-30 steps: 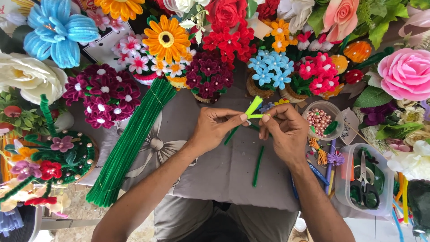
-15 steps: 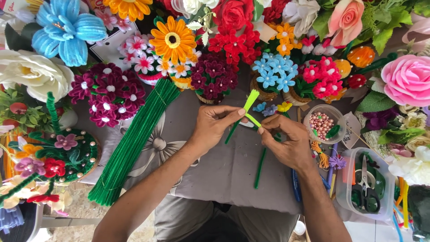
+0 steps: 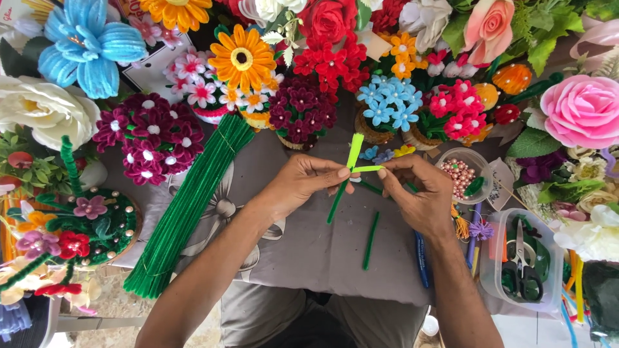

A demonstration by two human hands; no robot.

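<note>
A bundle of stems (image 3: 187,209) lay on the table (image 3: 309,251) left of both hands. A short stem piece (image 3: 370,240) lay between the forearms. Right of them stood a bead bowl (image 3: 463,173), and nearer, a tub (image 3: 523,264) holding scissors (image 3: 522,270). Flower pots (image 3: 303,109) stood behind.

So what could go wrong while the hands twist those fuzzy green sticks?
1. The light green stick is pinched only by fingertips of the left hand and right hand; it might slip and untwist.
2. The bowl of beads sits right beside the right hand; a bump could spill it.
3. The loose dark green piece lies near the cloth's front edge and might roll off.
</note>
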